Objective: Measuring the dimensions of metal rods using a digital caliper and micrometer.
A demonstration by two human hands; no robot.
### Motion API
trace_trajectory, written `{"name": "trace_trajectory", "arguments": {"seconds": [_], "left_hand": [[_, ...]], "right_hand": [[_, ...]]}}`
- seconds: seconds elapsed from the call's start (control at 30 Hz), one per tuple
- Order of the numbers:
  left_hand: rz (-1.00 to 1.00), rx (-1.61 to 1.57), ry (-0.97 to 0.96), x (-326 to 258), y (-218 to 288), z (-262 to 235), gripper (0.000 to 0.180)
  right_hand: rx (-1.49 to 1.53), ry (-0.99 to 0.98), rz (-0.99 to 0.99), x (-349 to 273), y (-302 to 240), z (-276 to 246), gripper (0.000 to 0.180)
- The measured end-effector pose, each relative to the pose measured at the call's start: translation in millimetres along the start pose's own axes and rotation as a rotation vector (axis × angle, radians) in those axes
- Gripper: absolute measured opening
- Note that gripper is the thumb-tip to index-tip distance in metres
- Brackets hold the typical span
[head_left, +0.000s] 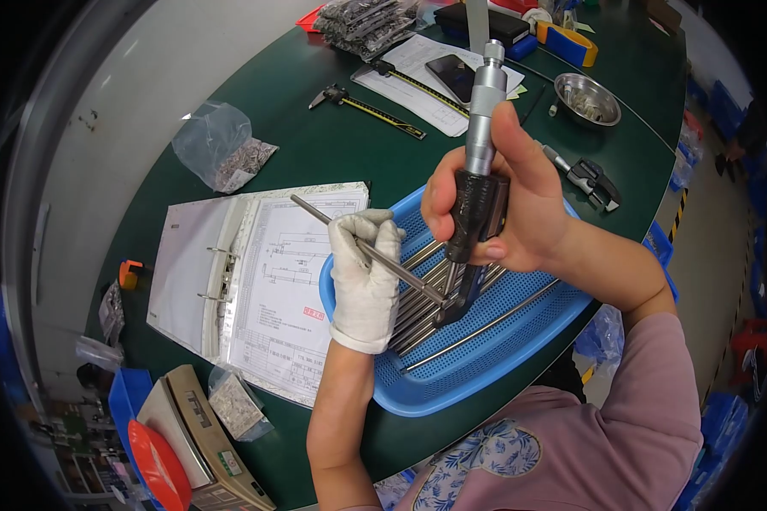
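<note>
While my left hand clamps a rod, my right hand clasps a gauge; either could fall. Cause: loosened grip.

A green table carries a blue basket at its near side. Left of that lie an open binder and a scale; farther off — a plastic bag, a caliper, papers and, far right, a metal bowl.

Head-worn fisheye — downward, close over the left hand, right hand and green table
</note>
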State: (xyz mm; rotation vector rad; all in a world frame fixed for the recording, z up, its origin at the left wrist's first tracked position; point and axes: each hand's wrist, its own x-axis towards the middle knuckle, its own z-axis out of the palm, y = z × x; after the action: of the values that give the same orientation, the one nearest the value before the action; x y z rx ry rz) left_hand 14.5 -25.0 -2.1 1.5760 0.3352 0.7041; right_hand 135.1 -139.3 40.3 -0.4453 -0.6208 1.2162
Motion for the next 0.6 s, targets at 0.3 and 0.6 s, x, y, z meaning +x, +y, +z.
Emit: {"name": "trace_trajectory", "arguments": {"seconds": [0.3,0.6], "left_hand": [[-0.011,-0.048,0.000,1,-3,-1,0.016],[-0.014,-0.035,-0.008,1,-2,0,0.017]], "right_hand": [[-0.012,0.075,0.025,-1,-5,12,0.077],[0.016,-0.017,0.001,1,0,-2,0.079]]}}
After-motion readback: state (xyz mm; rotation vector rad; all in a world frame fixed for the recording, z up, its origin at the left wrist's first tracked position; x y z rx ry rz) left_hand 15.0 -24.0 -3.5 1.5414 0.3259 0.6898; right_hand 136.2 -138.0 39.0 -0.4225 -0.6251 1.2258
